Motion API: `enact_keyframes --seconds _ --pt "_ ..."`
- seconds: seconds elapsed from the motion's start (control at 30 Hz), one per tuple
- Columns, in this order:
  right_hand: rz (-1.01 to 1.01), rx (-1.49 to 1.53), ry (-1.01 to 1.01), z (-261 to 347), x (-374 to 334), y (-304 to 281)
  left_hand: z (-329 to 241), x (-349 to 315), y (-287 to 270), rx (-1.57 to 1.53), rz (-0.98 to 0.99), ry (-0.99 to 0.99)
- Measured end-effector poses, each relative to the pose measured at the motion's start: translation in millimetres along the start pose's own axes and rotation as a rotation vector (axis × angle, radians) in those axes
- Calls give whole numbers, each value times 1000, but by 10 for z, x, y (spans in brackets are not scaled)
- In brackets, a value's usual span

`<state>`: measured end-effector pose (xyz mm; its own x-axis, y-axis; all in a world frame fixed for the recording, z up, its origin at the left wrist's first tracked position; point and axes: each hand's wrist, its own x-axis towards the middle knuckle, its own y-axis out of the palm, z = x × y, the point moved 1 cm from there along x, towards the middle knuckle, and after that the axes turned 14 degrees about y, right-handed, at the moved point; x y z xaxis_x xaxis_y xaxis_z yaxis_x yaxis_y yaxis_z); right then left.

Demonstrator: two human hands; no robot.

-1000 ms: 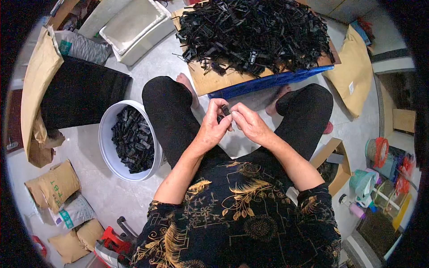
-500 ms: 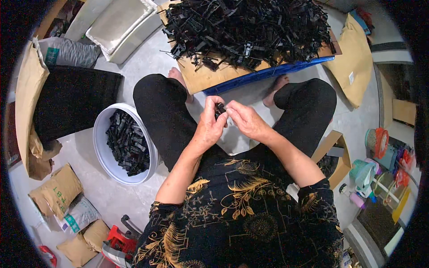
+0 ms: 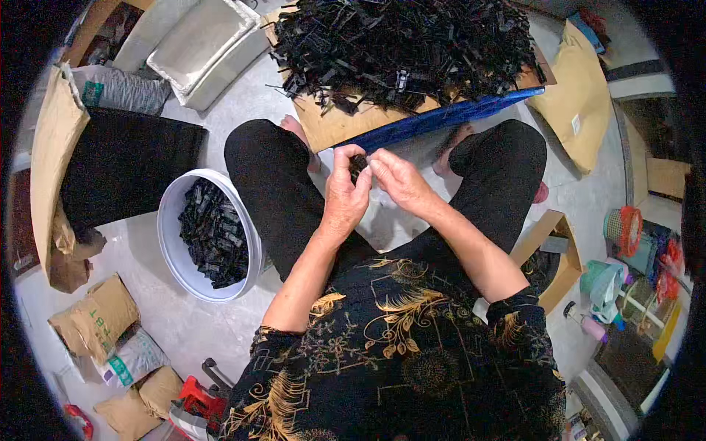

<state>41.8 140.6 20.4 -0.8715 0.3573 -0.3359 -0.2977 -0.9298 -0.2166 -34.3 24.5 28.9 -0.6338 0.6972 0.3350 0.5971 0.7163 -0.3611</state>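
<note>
Above my lap, my left hand (image 3: pixel 346 192) is closed around a small black plastic part (image 3: pixel 357 167), mostly hidden by the fingers. Beside it, my right hand (image 3: pixel 401 181) has thumb and fingers pinched together at the part's right side; whatever lies between those fingertips is too small to make out. Ahead of both hands, a big heap of black plastic parts (image 3: pixel 404 55) covers most of a wooden board (image 3: pixel 323 128). To the left of my knee stands a white bucket (image 3: pixel 166 235) holding many similar black pieces (image 3: pixel 213 235).
A blue-sided support (image 3: pixel 441 117) lies under the board. At the far left are a white foam box (image 3: pixel 213 59) and a black sheet-like thing (image 3: pixel 125 165). Brown packages (image 3: pixel 99 316) lie lower left. An open cardboard box (image 3: pixel 566 272) and a pink bottle (image 3: pixel 592 328) stand right.
Both hands stay together at nearly the same spot, with the fingers shifted slightly around the black part. The whole view has moved a little.
</note>
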Motion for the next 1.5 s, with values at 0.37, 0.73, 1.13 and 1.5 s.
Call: enact_keyframes --seconds 0.37,0.73,1.13,1.5 --pt "265 573 191 142 -181 -186 -200 37 -265 -1321 -180 -416" --pt "169 558 67 108 -161 -135 -86 -75 -166 -1105 3 -568" --pt "247 435 217 59 -159 -185 -173 -29 -112 -981 142 -545" --pt "20 234 194 -45 -99 -102 -117 -84 68 -335 168 -191"
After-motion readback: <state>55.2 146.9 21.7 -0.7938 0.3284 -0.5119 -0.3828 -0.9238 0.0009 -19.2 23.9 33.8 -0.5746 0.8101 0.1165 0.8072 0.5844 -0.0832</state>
